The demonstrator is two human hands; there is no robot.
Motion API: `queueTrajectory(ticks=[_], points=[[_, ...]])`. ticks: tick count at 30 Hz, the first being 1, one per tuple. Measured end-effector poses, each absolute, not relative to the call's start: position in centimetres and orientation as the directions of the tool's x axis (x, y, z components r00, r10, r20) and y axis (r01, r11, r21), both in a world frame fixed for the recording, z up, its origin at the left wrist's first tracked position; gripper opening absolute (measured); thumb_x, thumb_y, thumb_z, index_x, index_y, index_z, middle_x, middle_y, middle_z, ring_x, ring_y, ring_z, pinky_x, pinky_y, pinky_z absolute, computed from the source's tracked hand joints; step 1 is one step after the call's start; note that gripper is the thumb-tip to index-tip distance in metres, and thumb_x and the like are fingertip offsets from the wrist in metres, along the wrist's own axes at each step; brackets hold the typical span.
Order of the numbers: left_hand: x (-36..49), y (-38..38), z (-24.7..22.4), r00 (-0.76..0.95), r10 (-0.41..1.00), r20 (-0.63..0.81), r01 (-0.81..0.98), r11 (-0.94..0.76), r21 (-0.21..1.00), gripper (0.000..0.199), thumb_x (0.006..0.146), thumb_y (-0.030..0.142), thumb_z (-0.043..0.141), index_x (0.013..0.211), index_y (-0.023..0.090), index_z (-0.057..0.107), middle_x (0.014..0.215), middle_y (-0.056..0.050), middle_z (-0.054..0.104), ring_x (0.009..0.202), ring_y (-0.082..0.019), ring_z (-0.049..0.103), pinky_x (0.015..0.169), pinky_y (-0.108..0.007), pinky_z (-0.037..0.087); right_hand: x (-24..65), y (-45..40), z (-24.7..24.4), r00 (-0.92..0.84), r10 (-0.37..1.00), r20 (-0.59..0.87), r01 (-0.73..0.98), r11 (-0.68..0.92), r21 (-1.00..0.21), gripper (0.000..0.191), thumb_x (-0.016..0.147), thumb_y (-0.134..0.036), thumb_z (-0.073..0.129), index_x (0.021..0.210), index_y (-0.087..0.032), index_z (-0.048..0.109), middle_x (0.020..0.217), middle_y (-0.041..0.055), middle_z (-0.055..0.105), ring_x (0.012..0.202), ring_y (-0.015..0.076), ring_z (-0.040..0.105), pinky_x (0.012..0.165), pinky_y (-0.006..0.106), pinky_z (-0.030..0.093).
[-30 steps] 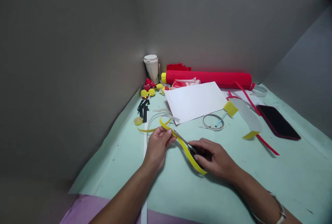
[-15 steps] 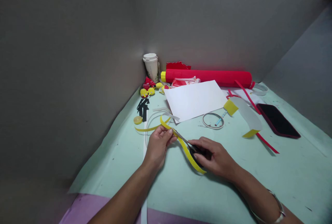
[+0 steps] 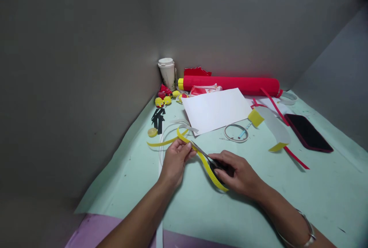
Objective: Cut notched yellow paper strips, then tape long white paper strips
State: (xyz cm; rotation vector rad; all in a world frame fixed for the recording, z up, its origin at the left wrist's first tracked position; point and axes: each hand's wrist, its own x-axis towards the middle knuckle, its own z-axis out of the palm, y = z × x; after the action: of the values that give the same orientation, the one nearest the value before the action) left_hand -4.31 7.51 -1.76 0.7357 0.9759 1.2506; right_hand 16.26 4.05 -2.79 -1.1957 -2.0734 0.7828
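Between finger and thumb, my left hand (image 3: 176, 160) pinches a yellow corrugated paper strip (image 3: 209, 170). One part of the strip curls away to the left behind the fingers; the other hangs down to the right. My right hand (image 3: 237, 173) is closed around the dark handles of a pair of scissors (image 3: 204, 154). The scissor blades lie along the strip close to my left fingertips. Whether they are cutting into the paper cannot be made out. A white strip (image 3: 160, 202) runs under my left wrist.
A white sheet (image 3: 217, 110) lies ahead, before a red corrugated roll (image 3: 232, 84). To the left are black paper pieces (image 3: 158, 119), a yellow coil (image 3: 152, 132), small yellow pieces (image 3: 163, 101) and a white cup (image 3: 167, 73). A bangle-like ring (image 3: 235, 133) and a phone (image 3: 309, 133) lie rightward.
The free left end of the yellow strip has shifted slightly to the left. Both hands and the scissors stay almost where they were.
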Motion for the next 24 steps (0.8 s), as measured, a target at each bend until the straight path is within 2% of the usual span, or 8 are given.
queueTrajectory(ticks=[24], points=[[-4.27,7.48,-1.56,0.016,0.98,-0.196,-0.452,0.182,0.873,0.024,0.07,0.027,0.079,0.084,0.015,0.063,0.08,0.0,0.064,0.074,-0.009,0.061,0.071,-0.02,0.052,16.35,4.11,-2.58,-0.425,0.874,0.235,0.52,0.449,-0.727,0.039,0.084,-0.019,0.058,0.123,-0.022,0.062,0.078,0.0012,0.056,0.067,0.0148,0.055,0.061,0.027,0.044]])
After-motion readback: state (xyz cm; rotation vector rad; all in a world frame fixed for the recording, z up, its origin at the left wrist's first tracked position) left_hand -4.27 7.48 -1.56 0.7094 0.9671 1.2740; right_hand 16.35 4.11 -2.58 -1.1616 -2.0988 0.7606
